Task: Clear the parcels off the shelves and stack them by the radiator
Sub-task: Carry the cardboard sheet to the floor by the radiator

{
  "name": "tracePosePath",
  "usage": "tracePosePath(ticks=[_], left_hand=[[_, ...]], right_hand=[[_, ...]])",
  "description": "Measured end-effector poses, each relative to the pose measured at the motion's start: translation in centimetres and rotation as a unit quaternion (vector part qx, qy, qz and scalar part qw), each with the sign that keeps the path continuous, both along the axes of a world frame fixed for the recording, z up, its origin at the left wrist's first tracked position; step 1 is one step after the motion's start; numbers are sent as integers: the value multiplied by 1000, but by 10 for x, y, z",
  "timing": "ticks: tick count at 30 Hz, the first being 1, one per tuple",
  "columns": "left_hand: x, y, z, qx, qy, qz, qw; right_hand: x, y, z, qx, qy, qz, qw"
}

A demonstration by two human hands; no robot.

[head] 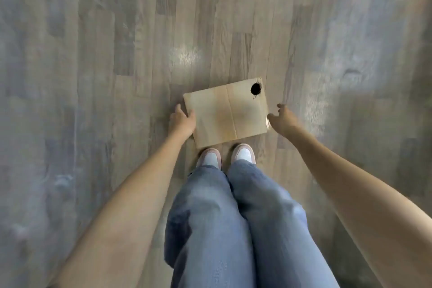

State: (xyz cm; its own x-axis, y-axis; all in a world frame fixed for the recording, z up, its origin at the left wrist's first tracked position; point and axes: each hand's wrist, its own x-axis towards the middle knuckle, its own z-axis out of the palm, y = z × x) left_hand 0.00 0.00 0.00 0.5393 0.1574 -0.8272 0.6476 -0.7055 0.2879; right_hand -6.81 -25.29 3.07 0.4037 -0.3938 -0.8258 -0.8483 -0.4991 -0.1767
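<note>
Jeans (224, 229) fill the lower centre, cut off by the bottom edge. Two pale shoes (225, 155) stand together on the wood floor (93, 54), toes partly hidden under the near edge of the parcel (225, 112). Parcel: flat, brown cardboard, with a black blot (255, 88) near its far right corner; whether it is raised off the floor cannot be told. Left hand (182, 121) grips the left edge, thumb on top, fingers hidden beneath. Right hand (284, 117) is at the right edge, fingers spread loosely; contact is unclear. Floor is blurred toward the margins.
</note>
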Motion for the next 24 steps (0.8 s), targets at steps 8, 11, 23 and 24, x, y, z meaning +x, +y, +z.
tracePosePath(ticks=[8, 11, 23, 24], left_hand=[[-9, -5, -70, -54, 107, 150, 981], [-4, 2, -45, -43, 94, 152, 983], [103, -13, 312, -118, 25, 123, 985], [121, -17, 351, -131, 6, 119, 984]], right_hand=[[18, 2, -81, 112, 31, -153, 981], [23, 3, -55, 132, 23, -172, 976], [102, -1, 331, 119, -41, -196, 973], [115, -4, 376, 121, -50, -180, 975]])
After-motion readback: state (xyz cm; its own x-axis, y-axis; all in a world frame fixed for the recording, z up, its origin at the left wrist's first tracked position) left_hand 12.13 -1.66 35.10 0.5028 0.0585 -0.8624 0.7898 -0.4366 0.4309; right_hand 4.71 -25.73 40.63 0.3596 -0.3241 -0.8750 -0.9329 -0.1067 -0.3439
